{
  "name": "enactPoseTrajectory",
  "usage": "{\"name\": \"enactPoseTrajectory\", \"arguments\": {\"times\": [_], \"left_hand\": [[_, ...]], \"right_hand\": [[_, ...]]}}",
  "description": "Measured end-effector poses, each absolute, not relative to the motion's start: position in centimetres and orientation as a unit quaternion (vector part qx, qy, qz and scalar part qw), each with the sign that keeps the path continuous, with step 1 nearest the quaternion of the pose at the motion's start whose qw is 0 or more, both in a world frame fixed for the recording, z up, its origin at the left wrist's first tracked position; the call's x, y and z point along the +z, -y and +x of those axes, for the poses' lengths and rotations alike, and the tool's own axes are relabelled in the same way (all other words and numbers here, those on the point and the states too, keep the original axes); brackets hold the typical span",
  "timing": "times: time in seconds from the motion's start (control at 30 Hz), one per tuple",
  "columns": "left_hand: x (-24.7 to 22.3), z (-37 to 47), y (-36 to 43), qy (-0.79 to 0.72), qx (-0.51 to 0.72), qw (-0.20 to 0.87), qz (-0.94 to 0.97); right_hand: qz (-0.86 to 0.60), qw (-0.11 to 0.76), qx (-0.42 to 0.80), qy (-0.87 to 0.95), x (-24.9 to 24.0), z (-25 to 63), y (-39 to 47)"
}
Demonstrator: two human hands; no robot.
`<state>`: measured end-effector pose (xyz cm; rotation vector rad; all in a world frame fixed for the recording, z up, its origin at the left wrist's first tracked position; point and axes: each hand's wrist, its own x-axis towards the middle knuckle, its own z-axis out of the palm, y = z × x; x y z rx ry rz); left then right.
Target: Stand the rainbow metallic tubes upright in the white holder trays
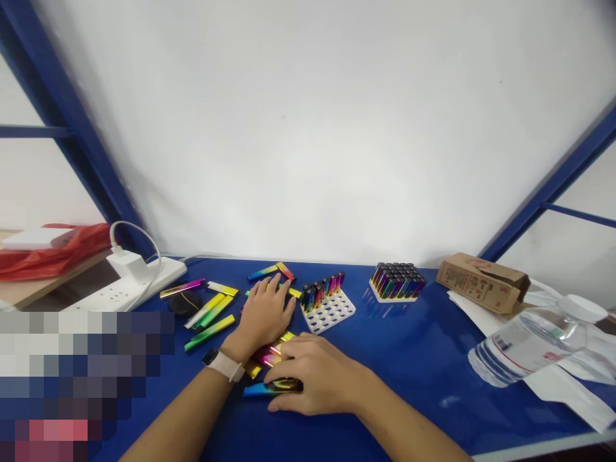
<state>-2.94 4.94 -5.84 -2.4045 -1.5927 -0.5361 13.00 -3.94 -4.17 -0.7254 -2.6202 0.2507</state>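
Note:
My left hand (267, 312), with a pale watch band at the wrist, lies fingers apart over shiny coloured sticks near the middle of the blue table. Closer to me, my right hand (317, 375) has its thumb and fingers around the dark end of a blue and gold stick (257, 389). More yellow, green and pink sticks, such as a green one (209, 333), lie scattered to the left. Just right of my left hand is a white holed tray (332, 314), with upright dark-tipped sticks in its back and left holes.
A filled tray of upright sticks (398, 282) stands at the back right. Beyond it are a cardboard box (481, 282), papers and a clear bottle (534, 340). A white power strip (115, 296) with a plugged-in charger sits left, near a red bag (86, 247).

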Motion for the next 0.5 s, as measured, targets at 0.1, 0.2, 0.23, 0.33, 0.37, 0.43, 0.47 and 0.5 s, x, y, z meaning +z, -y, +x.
{"name": "enactPoseTrajectory", "arguments": {"times": [0.1, 0.2, 0.23, 0.33, 0.37, 0.43, 0.47, 0.5], "left_hand": [[-5.6, -2.6, -4.8, 0.538, -0.185, 0.091, -0.817], [-5.5, -2.7, -4.8, 0.539, -0.191, 0.089, -0.815], [-5.5, -2.7, -4.8, 0.538, -0.193, 0.09, -0.815], [-5.5, -2.9, -5.0, 0.536, -0.198, 0.09, -0.815], [-5.6, -3.0, -5.0, 0.535, -0.2, 0.09, -0.816], [-5.6, -3.1, -5.1, 0.533, -0.203, 0.087, -0.817], [-5.7, -3.2, -5.2, 0.534, -0.205, 0.085, -0.816], [-5.6, -3.2, -5.2, 0.532, -0.206, 0.082, -0.817]], "right_hand": [[-0.277, 0.178, 0.11, 0.938, -3.7, 13.2, 4.2], [-0.284, 0.156, 0.135, 0.936, -3.2, 13.2, 4.5], [-0.286, 0.153, 0.141, 0.936, -3.0, 13.2, 4.6], [-0.293, 0.162, 0.156, 0.929, -2.6, 13.2, 4.7], [-0.295, 0.17, 0.166, 0.925, -2.5, 13.3, 4.7], [-0.301, 0.196, 0.196, 0.912, -2.3, 13.6, 4.5], [-0.309, 0.215, 0.212, 0.902, -2.3, 13.8, 4.3], [-0.324, 0.24, 0.223, 0.888, -2.3, 14.1, 4.1]]}}
